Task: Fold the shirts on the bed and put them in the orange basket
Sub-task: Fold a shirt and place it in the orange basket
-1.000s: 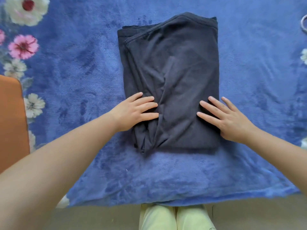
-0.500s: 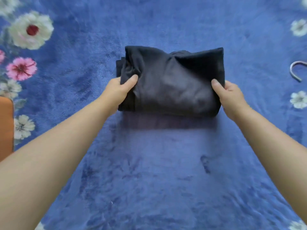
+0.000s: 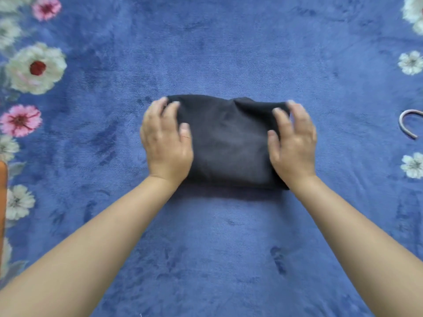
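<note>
The dark shirt [image 3: 229, 143] was seen folded into a compact rectangle on the blue bed [image 3: 229, 236], so the folding of this one was judged nearly or fully done; the transfer to the basket [image 3: 2, 191], of which only an orange sliver was visible at the left edge, was judged yet to be made. No other shirts were shown, so how many were left could not be told. The shirt was covered at its left end by the left hand [image 3: 166, 143] and at its right end by the right hand [image 3: 294, 143], both laid palm-down with fingers spread and only lightly bent; whether the fingertips were hooked over the far edge could not be told, and no firm clasp was shown. A curved hook [image 3: 406, 124] was lying well apart at the right edge. Compared with half a second earlier, when the bundle's side edges were pinched between thumbs and fingers, the hands had been moved on top of it and flattened, and the bundle was shown pressed lower.
</note>
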Demonstrator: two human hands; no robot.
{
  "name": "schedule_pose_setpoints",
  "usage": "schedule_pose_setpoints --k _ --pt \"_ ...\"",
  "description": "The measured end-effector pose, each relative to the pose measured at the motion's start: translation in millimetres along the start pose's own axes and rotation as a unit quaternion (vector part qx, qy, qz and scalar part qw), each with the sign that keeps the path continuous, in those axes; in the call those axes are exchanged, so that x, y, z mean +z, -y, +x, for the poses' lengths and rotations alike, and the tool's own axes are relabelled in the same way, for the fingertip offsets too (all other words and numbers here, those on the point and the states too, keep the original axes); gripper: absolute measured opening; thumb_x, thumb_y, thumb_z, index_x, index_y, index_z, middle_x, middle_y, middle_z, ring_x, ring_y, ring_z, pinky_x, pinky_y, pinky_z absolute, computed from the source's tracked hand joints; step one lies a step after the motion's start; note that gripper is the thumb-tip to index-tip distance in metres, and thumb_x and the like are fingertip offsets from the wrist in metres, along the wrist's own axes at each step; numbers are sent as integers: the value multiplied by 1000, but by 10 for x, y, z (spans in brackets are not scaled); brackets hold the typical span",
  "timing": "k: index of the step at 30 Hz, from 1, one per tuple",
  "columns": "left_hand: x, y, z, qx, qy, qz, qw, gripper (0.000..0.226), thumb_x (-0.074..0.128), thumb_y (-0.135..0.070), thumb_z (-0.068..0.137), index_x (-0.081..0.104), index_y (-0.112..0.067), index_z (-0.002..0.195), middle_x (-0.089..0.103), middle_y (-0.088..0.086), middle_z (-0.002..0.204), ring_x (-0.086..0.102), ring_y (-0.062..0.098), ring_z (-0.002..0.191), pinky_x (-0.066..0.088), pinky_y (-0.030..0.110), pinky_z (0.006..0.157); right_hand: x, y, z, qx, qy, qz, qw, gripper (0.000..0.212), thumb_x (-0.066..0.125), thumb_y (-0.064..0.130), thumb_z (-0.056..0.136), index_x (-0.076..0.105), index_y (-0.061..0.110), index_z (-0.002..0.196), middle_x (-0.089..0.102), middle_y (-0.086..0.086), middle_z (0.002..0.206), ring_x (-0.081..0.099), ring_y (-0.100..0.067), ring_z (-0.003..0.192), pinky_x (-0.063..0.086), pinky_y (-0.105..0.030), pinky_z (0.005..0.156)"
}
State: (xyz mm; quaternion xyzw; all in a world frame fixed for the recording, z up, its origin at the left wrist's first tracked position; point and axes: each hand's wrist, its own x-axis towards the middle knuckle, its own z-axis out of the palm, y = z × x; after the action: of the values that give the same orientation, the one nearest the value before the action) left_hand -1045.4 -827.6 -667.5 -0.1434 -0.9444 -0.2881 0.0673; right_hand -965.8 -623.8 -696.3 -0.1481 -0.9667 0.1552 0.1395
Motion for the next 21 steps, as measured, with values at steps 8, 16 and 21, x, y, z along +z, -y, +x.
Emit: schedule_pose_setpoints --k 8,16,21 --pt "273 131 -45 -110 246 130 954 75 22 -67 78 20 -35 146 2 0 157 0 24 143 6 53 112 159 -90 250 46 277 -44 959 69 16 54 86 15 24 148 3 4 157 -2 -20 145 0 -47 113" --pt "52 304 252 -459 253 -238 818 68 79 -47 64 56 -16 119 63 2 115 59 22 107 47 38 95 -19 -77 200 440 218 311 813 35 68 35 82 57 14 108 64 -1 107 60 -18 97 48 -29 81" --pt "-174 268 -101 -498 342 -448 659 49 73 -23 61 59 -19 107 73 2 82 70 17 72 57 31 63 -323 -137 -135 479 354 534 601 16 67 19 80 65 13 95 73 2 72 69 -11 62 55 -23 52"
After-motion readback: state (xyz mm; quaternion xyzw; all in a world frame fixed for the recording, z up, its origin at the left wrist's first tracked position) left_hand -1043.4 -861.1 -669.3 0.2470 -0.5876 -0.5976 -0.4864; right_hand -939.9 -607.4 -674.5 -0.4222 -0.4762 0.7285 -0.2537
